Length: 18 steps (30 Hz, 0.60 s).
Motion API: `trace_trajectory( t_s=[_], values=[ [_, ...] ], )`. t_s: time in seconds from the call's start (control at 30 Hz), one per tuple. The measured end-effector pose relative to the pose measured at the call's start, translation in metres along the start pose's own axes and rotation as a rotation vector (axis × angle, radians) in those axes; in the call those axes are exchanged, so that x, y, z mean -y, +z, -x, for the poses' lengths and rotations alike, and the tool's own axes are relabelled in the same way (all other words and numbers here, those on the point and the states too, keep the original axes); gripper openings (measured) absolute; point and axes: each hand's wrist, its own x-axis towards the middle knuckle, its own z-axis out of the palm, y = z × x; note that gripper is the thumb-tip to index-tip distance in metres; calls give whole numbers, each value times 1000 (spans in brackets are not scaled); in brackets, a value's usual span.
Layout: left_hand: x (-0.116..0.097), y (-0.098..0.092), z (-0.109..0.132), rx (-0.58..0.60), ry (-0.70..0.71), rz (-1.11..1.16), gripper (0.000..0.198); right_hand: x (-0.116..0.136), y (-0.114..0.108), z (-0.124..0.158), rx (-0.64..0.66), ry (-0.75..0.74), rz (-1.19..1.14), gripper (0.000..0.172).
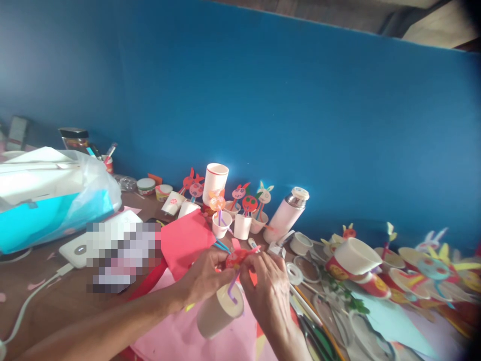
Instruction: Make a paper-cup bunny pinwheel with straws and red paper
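Left hand: the left hand is curled narrow, its fingertips pinching one edge of a red paper cut-out.
Right hand: the right hand is also curled narrow, close beside the left, its fingertips on the other side of the cut-out.
Held piece: the cut-out sits between both hands, partly hidden by the fingers, with a purple drinking straw running down from it.
Cup: a white paper cup hangs just below the hands, tilted with its mouth up and to the right; the straw enters its mouth.
Under the hands: a pink paper sheet lies on the desk, with a red paper sheet beyond it and blue straws near the fingers.
Just ahead: white paper cups stand in a loose row, several holding paper animal faces on straws, beside a white vacuum flask lying tilted.
Right side: rolls of clear tape, pens and red printed paper cups lie among light blue paper and more paper figures.
Left side: a white power bank with its cable lies near a blurred patch, and a plastic-wrapped turquoise box sits behind.
Back: a blue wall rises behind the desk.
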Motion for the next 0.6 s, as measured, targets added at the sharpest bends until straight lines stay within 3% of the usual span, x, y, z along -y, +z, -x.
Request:
trace_trajectory(
  t_s=[0.27, 0.47, 0.6],
  values=[
    [7, -3, -5, 3, -51, 43, 34, 1, 2, 2, -26, -59, 2, 12],
    [10, -2, -5, -2, -31, 30, 35, 0, -3, -3, -39, 7, -112, 13],
    [11, -1, -5, -6, -19, -15, 34, -1, -5, -3, -53, 8, -47, 17]
  ],
)
